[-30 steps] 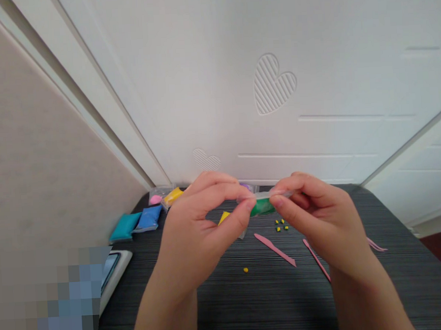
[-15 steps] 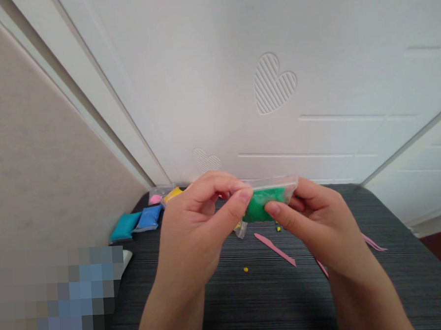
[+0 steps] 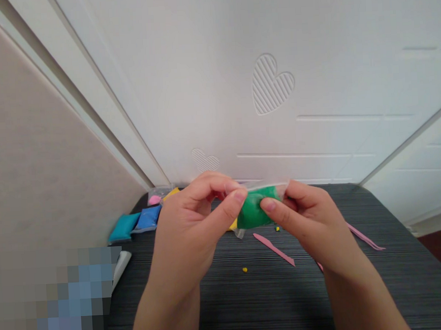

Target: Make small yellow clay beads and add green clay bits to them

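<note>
Between my two hands, above the dark table (image 3: 228, 307), is a small clear plastic bag of green modelling clay (image 3: 254, 210). My left hand (image 3: 204, 220) pinches the bag's upper left corner between thumb and fingers. On the other side, my right hand (image 3: 310, 219) grips it, thumb pressed on the front over the clay and fingers behind. Whether the bag's top is sealed I cannot tell. Below it on the table lies a pink plastic clay knife (image 3: 274, 250). Part of a yellow packet (image 3: 232, 226) shows under the bag.
At the left stand a teal packet (image 3: 123, 227), a blue packet (image 3: 148, 219) and a bag with pink clay (image 3: 156, 200). Small yellow bits (image 3: 244, 269) lie on the table. Another pink tool (image 3: 366, 237) is at the right. A white panel with hearts (image 3: 271, 83) rises behind.
The green bag has tilted and dropped slightly, showing more of its front. My right hand has shifted a little left; both hands keep their hold.
</note>
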`<action>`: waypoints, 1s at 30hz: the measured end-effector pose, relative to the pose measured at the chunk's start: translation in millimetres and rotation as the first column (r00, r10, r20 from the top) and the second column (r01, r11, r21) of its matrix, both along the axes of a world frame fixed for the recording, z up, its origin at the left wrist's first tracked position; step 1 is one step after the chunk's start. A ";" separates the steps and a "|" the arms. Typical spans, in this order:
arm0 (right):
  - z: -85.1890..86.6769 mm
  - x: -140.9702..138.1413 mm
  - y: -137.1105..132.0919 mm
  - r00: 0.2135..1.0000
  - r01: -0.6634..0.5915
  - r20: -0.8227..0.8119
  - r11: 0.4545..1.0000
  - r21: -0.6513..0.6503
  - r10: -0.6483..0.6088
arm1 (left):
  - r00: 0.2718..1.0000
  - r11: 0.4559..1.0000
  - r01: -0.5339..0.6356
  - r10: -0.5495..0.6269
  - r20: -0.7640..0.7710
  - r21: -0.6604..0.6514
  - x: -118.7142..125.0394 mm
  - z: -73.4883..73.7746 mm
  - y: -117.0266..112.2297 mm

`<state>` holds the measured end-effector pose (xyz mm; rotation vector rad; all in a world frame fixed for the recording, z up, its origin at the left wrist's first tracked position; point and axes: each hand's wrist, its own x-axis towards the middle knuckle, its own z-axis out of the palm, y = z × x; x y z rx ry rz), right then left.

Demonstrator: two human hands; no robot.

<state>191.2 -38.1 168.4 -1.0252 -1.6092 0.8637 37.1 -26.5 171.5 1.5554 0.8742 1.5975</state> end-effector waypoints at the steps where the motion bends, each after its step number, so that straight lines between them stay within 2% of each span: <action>1: -0.4 0.3 0.1 1.000 0.010 -0.011 1.000 -0.014 -0.010 | 1.000 1.000 -0.006 0.006 -0.026 -0.001 -0.9 0.2 0.1; 8: -3.0 0.3 -1.1 0.994 0.104 -0.043 0.994 -0.016 -0.105 | 0.985 0.999 -0.039 0.039 -0.171 0.006 -4.3 0.8 -0.4; 14: -3.3 -1.7 -1.3 0.979 0.159 -0.124 0.987 -0.031 -0.161 | 0.957 0.989 0.033 -0.072 -0.280 -0.142 -8.0 0.3 1.6; 20: -3.1 -3.5 0.3 0.966 0.170 -0.190 0.984 -0.049 -0.177 | 0.947 0.992 0.073 -0.102 -0.303 -0.107 -8.0 3.7 0.0; 25: -4.1 -1.7 2.4 0.977 0.106 -0.179 0.993 -0.059 -0.115 | 0.968 0.993 0.015 -0.043 -0.246 -0.113 -7.1 1.5 1.2; 30: -3.4 1.3 2.5 1.000 0.015 -0.010 0.996 -0.084 -0.016 | 0.997 0.993 0.055 -0.060 -0.044 -0.109 -10.1 -2.8 4.3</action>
